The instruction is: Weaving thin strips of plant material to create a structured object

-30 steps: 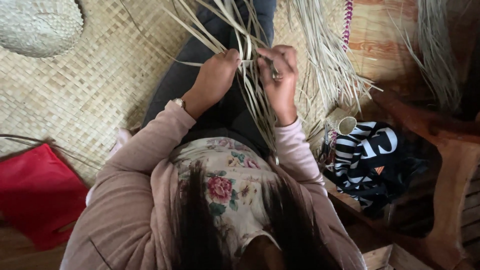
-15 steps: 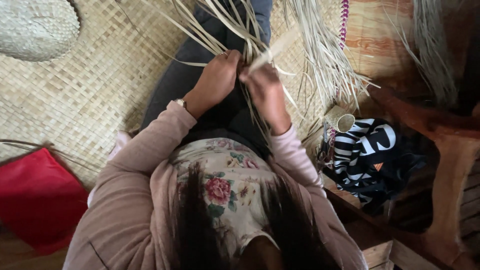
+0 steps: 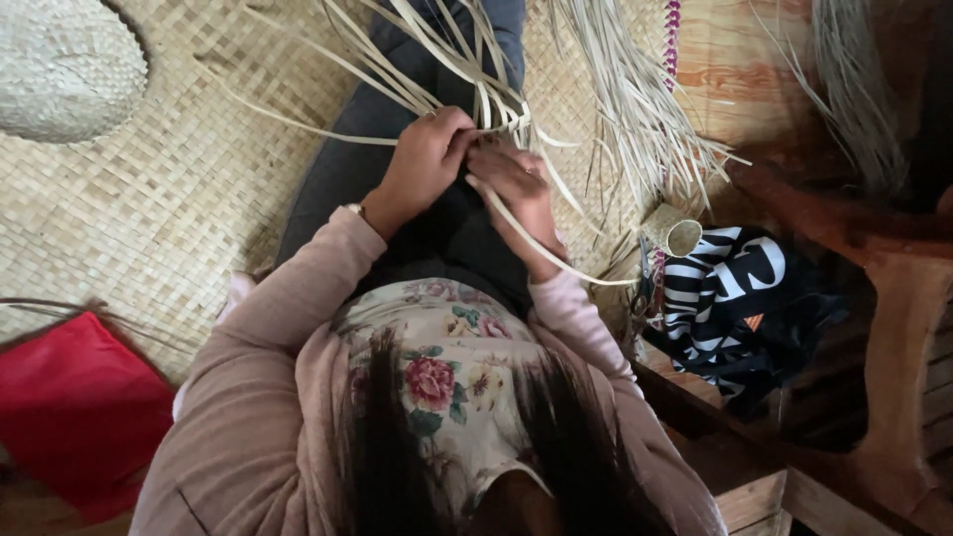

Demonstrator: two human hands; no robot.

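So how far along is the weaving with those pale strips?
Early, it seems. Done: only a small joined start shows where the pale strips meet at the hands. In hand: the left hand and right hand pinch that meeting point together over the lap. Left: most strip lengths fan out loose and unwoven, and a further loose bundle lies on the woven mat.

Two hands (image 3: 422,164); one red cushion (image 3: 74,412); one striped bag (image 3: 730,303).

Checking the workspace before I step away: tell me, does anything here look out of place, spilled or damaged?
Nothing stands out. Both the left hand and right hand grip the pale strips over the lap, loose ends fanning across the woven mat. A striped bag lies crumpled beside it.
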